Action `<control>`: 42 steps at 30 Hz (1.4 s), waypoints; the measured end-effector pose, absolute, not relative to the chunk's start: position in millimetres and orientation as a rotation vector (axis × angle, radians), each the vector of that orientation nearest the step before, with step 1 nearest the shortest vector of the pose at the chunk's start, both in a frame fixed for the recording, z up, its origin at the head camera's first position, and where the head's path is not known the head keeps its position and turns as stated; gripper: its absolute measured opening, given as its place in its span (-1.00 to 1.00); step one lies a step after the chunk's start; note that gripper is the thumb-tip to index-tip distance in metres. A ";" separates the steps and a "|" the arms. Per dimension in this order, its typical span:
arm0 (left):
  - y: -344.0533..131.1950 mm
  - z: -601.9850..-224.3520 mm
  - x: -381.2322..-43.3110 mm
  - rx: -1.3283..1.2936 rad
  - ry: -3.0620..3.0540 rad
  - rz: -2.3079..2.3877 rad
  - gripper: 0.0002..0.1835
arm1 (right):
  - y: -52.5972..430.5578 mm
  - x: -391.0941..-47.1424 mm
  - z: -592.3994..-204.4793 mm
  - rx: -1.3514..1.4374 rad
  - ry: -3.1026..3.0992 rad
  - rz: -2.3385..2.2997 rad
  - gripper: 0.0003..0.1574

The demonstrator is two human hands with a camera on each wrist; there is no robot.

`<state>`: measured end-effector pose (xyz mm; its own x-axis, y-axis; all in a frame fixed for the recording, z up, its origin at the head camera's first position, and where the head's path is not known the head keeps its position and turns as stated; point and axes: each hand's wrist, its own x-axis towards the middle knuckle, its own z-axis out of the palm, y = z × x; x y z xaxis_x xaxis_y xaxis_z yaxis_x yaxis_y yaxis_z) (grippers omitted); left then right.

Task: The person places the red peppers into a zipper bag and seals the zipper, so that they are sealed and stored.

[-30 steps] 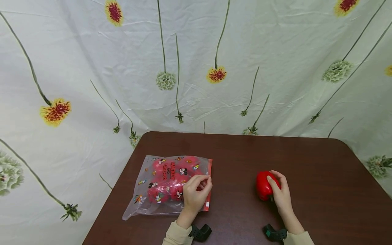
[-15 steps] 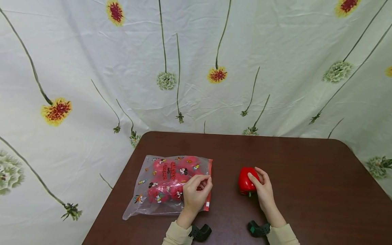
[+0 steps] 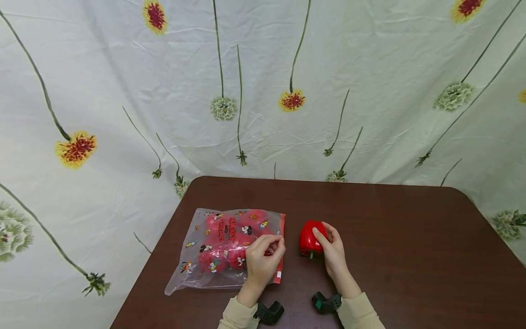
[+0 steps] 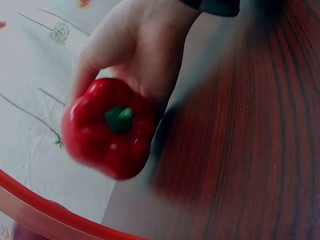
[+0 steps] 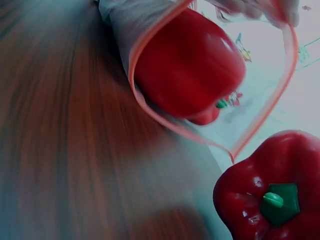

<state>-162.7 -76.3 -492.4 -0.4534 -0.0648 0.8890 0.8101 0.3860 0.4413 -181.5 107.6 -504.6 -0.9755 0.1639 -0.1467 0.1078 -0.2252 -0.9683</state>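
Observation:
A clear zip bag [image 3: 185, 278] with cartoon prints and a red-orange edge lies on the left of the table. Red bell peppers [image 5: 192, 65] show inside its parted mouth in the right wrist view. My left hand [image 3: 260, 262] pinches the upper layer of the bag's edge between thumb and fingers. To the right of the mouth, my right hand [image 3: 334, 253] grips a red bell pepper [image 3: 309, 238] with a green stem. That pepper [image 4: 107, 132] is apart from the bag's red rim [image 4: 60, 210] in the left wrist view.
The dark brown wooden table [image 3: 411, 246] has rounded far corners. A white cloth [image 3: 263, 137] printed with flowers hangs behind it and at the sides. A black wrist camera [image 3: 269, 313] is strapped to each wrist.
My right hand has moved left with the bell pepper, from mid-table to near the bag's mouth. My left hand and the bag have stayed in place.

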 end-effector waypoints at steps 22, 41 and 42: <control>-74.7 -490.0 -159.8 -0.661 -1.749 -1.211 -0.83 | 68.3 -195.3 -509.2 -0.339 -1.845 2.343 -0.28; -74.7 -491.8 -160.4 -0.642 -1.775 -1.199 -0.94 | 58.8 -194.2 -508.3 -0.227 -2.017 2.400 -0.16; -74.8 -492.0 -160.4 -0.643 -1.774 -1.197 -0.94 | 58.5 -194.1 -508.3 -0.220 -2.022 2.402 -0.16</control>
